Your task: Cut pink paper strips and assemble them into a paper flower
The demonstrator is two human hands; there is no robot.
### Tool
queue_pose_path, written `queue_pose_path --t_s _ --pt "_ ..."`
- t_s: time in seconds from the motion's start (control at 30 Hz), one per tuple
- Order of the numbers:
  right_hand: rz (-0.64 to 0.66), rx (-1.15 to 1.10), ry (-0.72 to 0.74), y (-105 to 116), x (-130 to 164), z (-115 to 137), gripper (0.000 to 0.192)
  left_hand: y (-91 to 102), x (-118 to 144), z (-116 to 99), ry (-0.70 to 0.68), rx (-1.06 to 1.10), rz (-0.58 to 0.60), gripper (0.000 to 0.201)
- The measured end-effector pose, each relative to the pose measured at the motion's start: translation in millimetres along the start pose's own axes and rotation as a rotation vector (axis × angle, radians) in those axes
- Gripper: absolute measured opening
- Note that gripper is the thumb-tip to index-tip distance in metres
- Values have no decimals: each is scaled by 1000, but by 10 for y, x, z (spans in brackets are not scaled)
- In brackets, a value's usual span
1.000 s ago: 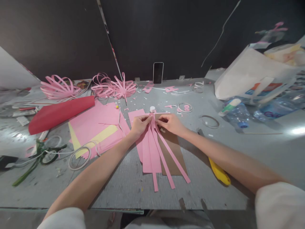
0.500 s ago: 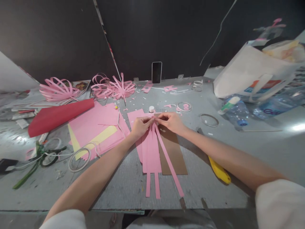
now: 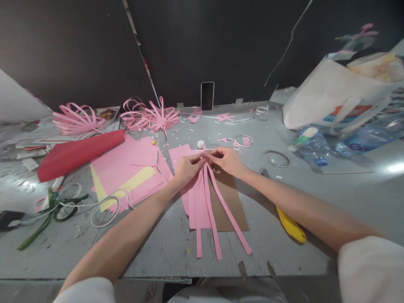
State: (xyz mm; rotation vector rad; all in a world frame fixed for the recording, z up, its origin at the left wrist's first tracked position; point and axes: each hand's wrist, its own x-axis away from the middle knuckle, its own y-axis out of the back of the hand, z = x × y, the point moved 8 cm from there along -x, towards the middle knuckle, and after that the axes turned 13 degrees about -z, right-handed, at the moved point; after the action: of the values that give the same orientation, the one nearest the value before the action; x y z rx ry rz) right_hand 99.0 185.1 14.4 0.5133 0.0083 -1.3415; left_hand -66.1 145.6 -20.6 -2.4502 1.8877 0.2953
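Pink paper strips, probably light and easily creased, are being pinched by left hand and right hand where gathered, seemingly the safest hold.

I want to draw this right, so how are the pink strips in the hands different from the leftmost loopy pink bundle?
The pink strips run nearly straight, while the loopy bundle curves round. The pink strips show three loose ends; the loopy bundle has many bowed bands. The left hand and right hand pinch the pink strips, but neither touches the loopy bundle. Both are pink and made of narrow bands.
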Motion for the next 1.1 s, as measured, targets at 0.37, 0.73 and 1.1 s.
queue_pose_path --t_s 0.37,0.73,1.1 --pt "-110 -92 -104 100 -95 -171 55 -46 -24 19 13 48 79 56" --pt "-112 -121 -156 106 -102 -223 48 -79 11 -51 -53 -36 126 44" --pt "-65 -178 -159 66 -122 -305 46 -100 8 -47 -65 1 132 41"
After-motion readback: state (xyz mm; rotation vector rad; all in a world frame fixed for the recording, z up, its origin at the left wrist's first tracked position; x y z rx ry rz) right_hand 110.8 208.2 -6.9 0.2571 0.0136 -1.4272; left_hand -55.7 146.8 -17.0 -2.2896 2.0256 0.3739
